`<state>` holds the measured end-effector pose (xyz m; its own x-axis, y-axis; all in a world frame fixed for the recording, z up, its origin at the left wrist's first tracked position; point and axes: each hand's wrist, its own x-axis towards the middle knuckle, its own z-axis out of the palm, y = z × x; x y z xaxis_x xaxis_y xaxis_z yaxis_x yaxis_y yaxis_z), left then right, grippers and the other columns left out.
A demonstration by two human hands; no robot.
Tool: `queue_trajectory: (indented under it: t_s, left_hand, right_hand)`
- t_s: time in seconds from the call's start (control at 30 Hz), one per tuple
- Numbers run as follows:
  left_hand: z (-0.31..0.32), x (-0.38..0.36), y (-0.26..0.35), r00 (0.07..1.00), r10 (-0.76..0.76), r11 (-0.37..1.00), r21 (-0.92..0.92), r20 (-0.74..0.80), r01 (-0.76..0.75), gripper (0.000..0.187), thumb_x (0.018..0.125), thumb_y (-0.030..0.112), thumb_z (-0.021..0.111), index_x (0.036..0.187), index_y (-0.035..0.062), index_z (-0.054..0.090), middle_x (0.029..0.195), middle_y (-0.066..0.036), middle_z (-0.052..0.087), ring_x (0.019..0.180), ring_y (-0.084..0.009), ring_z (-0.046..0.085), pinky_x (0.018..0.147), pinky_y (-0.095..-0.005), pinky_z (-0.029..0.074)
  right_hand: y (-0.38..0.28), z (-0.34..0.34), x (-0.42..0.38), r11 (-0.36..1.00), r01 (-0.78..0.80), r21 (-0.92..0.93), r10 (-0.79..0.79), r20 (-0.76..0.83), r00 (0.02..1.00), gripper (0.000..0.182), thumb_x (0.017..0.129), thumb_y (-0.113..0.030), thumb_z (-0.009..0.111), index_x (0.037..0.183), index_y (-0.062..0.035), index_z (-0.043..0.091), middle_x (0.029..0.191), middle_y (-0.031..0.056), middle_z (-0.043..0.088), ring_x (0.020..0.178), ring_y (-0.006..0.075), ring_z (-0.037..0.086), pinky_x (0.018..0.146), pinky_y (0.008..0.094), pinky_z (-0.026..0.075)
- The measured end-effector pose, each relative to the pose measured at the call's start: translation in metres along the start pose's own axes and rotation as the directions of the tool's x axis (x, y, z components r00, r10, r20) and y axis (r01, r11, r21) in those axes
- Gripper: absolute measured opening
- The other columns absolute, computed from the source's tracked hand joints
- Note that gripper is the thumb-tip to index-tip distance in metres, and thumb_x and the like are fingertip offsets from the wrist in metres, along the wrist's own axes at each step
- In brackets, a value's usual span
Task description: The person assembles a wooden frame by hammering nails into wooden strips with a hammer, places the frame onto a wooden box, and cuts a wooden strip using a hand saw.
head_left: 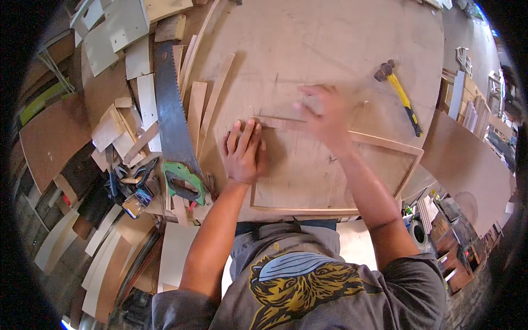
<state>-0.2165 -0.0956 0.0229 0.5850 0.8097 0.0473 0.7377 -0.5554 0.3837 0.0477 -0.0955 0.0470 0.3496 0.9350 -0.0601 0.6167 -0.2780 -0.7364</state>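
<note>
Wooden frame: lies flat on the worktable, centre to right of centre in the frame of view; thin bars, top bar slanting down toward the right, bottom bar running near my body.
Left hand: laid on the upper-left corner of the wooden frame; fingers stretched out and slightly parted, palm down, unclenched, resting on the bar.
Right hand: over the top bar, about the middle of the picture; blurred; thumb and forefinger curved with a gap between them, roughly half open. I cannot tell whether something small sits in the palm.
Hammer: upper right, on the worktable, well apart from both my hands; dark head toward the top, yellow handle with black grip slanting down to the right.
Handsaw: left of centre, blade pointing to the top, teeth facing right, green handle nearest me.
Wood strips: just right of the blade, above my left hand.
Offcuts: heaped at upper left.
Brown panel: far right, beyond the table edge.
</note>
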Motion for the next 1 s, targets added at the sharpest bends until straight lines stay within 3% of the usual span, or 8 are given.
queue_trajectory:
  t_s: [0.13,0.2,0.3,0.4,0.5,0.7,0.9,1.0]
  left_hand:
    - [-0.001,0.001,0.002,0.999,0.008,0.999,-0.039,-0.05,-0.01,0.046,0.095,0.025,0.069,0.14,0.0123,0.069,0.157,-0.004,0.055,0.149,-0.0295,0.043,0.122,-0.0477,0.03]
    - [0.006,-0.003,-0.005,0.995,-0.021,0.989,-0.146,-0.097,0.007,0.044,0.098,0.025,0.068,0.14,0.0119,0.069,0.153,-0.006,0.057,0.146,-0.0308,0.045,0.119,-0.0483,0.034]
    - [0.005,0.003,-0.001,0.969,-0.175,0.979,-0.131,-0.172,0.153,0.04,0.101,0.026,0.065,0.138,0.0122,0.069,0.147,-0.008,0.06,0.141,-0.0323,0.049,0.115,-0.0497,0.038]
    - [0.002,0.017,0.01,0.945,-0.248,0.968,-0.033,-0.214,0.247,0.039,0.103,0.028,0.064,0.138,0.0134,0.068,0.143,-0.008,0.061,0.137,-0.0334,0.052,0.112,-0.0518,0.039]
    - [0.009,0.014,0.012,0.958,-0.193,0.98,0.013,-0.213,0.2,0.044,0.103,0.029,0.062,0.143,0.0118,0.061,0.148,-0.01,0.057,0.141,-0.0346,0.049,0.116,-0.0542,0.035]
    - [0.019,0.0,0.02,0.981,-0.108,0.984,0.125,-0.159,0.129,0.051,0.102,0.037,0.061,0.148,0.0145,0.058,0.161,-0.007,0.049,0.153,-0.0334,0.039,0.119,-0.0567,0.035]
    - [0.019,-0.004,0.022,0.993,-0.065,0.974,0.209,-0.103,0.085,0.061,0.102,0.042,0.059,0.154,0.0113,0.054,0.163,-0.005,0.046,0.153,-0.0338,0.038,0.12,-0.057,0.035]
    - [0.023,-0.005,0.018,0.993,-0.064,0.979,0.187,-0.098,0.082,0.06,0.101,0.042,0.06,0.152,0.0108,0.057,0.163,-0.003,0.047,0.151,-0.0339,0.04,0.12,-0.0566,0.035]
  right_hand:
    - [0.062,-0.077,-0.007,0.919,-0.015,-0.394,-0.103,-0.276,0.956,0.035,0.086,-0.024,0.084,0.115,-0.0072,0.074,0.111,0.0124,0.074,0.109,0.0354,0.066,0.097,0.0462,0.051]
    - [0.109,-0.112,-0.015,0.702,-0.289,-0.651,0.019,-0.388,0.921,0.041,0.089,-0.025,0.081,0.125,-0.0087,0.069,0.117,0.0127,0.071,0.111,0.0375,0.064,0.097,0.0488,0.051]
    - [0.156,-0.145,-0.032,0.611,-0.389,-0.689,0.118,-0.406,0.906,0.042,0.093,-0.028,0.078,0.128,-0.0089,0.063,0.121,0.0133,0.069,0.113,0.0392,0.062,0.094,0.0508,0.051]
    - [0.169,-0.171,-0.033,0.636,-0.422,-0.646,0.284,-0.312,0.907,0.041,0.096,-0.036,0.073,0.12,-0.0035,0.062,0.117,0.0195,0.066,0.113,0.0421,0.062,0.092,0.0569,0.051]
    - [0.195,-0.185,-0.03,0.685,-0.306,-0.662,0.218,-0.215,0.952,0.035,0.098,-0.035,0.071,0.116,-0.0059,0.062,0.113,0.0201,0.067,0.112,0.0422,0.063,0.091,0.0563,0.052]
    - [0.094,-0.159,-0.03,0.837,-0.39,-0.384,0.379,-0.107,0.919,0.033,0.101,-0.024,0.067,0.132,-0.013,0.063,0.108,0.0209,0.071,0.1,0.0395,0.07,0.083,0.0514,0.054]
    - [0.03,-0.09,-0.072,0.963,-0.247,-0.103,0.261,0.15,0.954,0.044,0.1,-0.011,0.069,0.141,-0.0227,0.061,0.101,0.0171,0.073,0.089,0.0348,0.071,0.077,0.0443,0.055]
    - [0.008,-0.068,-0.076,0.968,-0.179,-0.179,0.209,0.166,0.964,0.046,0.099,-0.015,0.07,0.143,-0.0272,0.063,0.104,0.0124,0.073,0.089,0.0323,0.07,0.077,0.0435,0.055]
